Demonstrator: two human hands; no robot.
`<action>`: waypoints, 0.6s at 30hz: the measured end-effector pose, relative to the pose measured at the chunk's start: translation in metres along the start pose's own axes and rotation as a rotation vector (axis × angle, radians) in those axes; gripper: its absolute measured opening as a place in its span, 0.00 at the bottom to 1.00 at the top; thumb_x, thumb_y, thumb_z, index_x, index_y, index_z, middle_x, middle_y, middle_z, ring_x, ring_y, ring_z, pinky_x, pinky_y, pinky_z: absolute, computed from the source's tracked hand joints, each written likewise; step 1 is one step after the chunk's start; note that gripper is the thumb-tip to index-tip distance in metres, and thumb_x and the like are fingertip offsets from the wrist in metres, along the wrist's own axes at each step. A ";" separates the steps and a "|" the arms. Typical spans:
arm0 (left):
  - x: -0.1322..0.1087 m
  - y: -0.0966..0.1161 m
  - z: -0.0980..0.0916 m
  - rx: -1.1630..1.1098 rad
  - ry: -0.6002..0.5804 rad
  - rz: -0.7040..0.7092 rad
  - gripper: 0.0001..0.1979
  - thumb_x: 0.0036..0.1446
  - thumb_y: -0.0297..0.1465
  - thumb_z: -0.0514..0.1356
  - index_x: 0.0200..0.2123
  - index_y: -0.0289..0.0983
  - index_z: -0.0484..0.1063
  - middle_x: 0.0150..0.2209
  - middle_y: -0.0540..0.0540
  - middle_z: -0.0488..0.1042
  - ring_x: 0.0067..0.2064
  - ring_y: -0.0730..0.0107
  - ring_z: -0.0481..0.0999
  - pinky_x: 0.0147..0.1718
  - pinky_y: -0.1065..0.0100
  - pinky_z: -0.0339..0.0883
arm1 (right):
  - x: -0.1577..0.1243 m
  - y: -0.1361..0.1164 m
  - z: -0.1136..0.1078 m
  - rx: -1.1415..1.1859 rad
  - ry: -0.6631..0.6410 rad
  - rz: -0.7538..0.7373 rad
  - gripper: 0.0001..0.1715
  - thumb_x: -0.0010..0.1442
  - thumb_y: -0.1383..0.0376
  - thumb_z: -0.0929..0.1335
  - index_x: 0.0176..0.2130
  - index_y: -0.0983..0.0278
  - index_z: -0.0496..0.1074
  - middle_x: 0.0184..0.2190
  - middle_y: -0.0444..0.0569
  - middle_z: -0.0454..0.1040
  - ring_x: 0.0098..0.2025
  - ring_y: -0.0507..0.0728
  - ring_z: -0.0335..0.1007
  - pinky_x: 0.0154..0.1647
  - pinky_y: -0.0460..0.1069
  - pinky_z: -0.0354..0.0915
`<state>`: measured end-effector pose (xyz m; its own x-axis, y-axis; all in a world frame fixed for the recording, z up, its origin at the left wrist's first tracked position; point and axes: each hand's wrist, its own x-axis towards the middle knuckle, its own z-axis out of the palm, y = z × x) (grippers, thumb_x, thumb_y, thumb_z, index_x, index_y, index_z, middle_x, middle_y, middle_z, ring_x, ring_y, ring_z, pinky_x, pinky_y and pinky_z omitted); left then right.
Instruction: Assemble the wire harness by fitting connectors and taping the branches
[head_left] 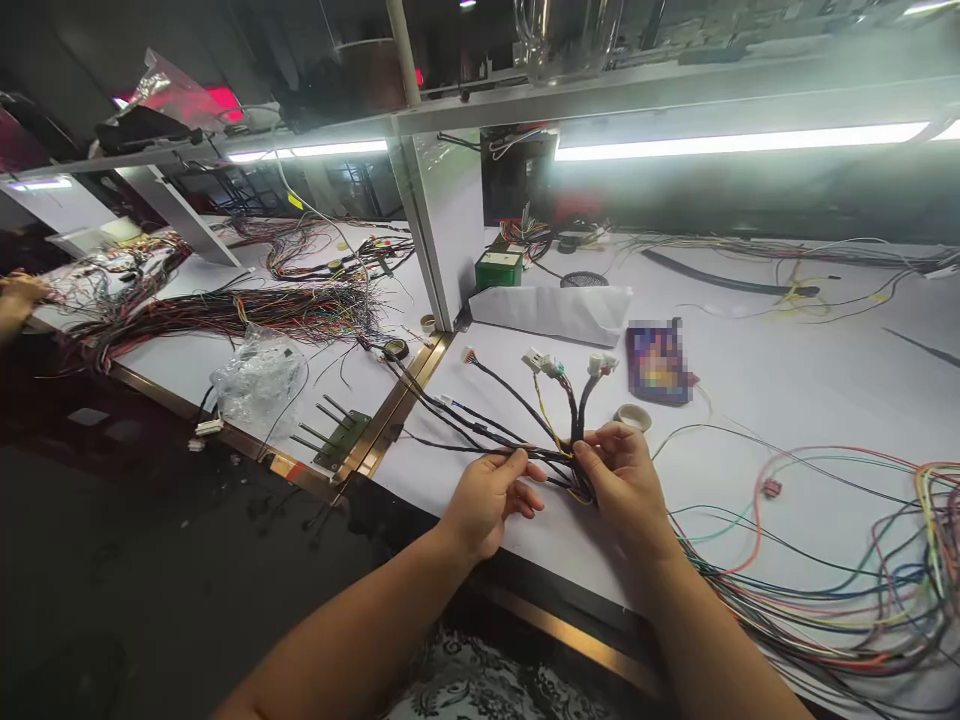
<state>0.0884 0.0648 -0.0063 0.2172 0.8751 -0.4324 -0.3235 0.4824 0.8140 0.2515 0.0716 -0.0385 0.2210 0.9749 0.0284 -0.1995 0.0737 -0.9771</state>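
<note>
A wire harness (517,443) with black-wrapped branches lies across the near part of the white bench. My right hand (622,480) grips it where the branches meet, thumb on top. My left hand (495,500) is just to the left, thumb and forefinger at the black strands, the other fingers loosely curled; whether it pinches a strand firmly is hard to see. White connectors (541,360) end two upright branches beyond my hands, and a smaller connector (469,355) tips a branch to the left. One yellow wire runs down into the junction.
Loose coloured wires (825,600) spread along the right. A tape roll (632,417) and a pixelated packet (658,362) lie behind my right hand. Further left are a pegged block (341,440), a clear plastic bag (259,375) and a thick wire bundle (225,315). Another person's hand (21,292) shows far left.
</note>
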 end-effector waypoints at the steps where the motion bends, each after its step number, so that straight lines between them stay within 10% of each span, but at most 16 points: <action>1: -0.001 0.001 0.000 -0.068 0.000 -0.055 0.15 0.55 0.39 0.61 0.31 0.30 0.70 0.32 0.45 0.73 0.22 0.79 0.71 0.18 0.77 0.60 | 0.000 -0.001 0.001 0.009 0.009 0.005 0.18 0.52 0.59 0.72 0.38 0.57 0.60 0.33 0.41 0.68 0.33 0.50 0.66 0.34 0.46 0.63; 7: -0.009 -0.002 0.001 -0.198 -0.025 -0.250 0.15 0.57 0.36 0.59 0.43 0.33 0.68 0.29 0.47 0.73 0.21 0.79 0.71 0.18 0.78 0.60 | 0.001 -0.004 0.001 0.083 0.020 0.005 0.19 0.52 0.60 0.72 0.37 0.57 0.59 0.33 0.42 0.70 0.35 0.52 0.69 0.35 0.47 0.64; 18: -0.007 -0.006 -0.008 0.473 0.027 0.311 0.16 0.53 0.39 0.62 0.43 0.36 0.71 0.40 0.42 0.72 0.27 0.74 0.69 0.24 0.71 0.63 | 0.003 -0.006 -0.001 0.134 0.031 0.049 0.21 0.48 0.59 0.73 0.36 0.57 0.59 0.34 0.42 0.68 0.36 0.52 0.69 0.36 0.48 0.67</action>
<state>0.0818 0.0564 -0.0112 0.1521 0.9771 -0.1489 0.0803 0.1379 0.9872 0.2544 0.0743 -0.0326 0.2364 0.9713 -0.0272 -0.3357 0.0553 -0.9404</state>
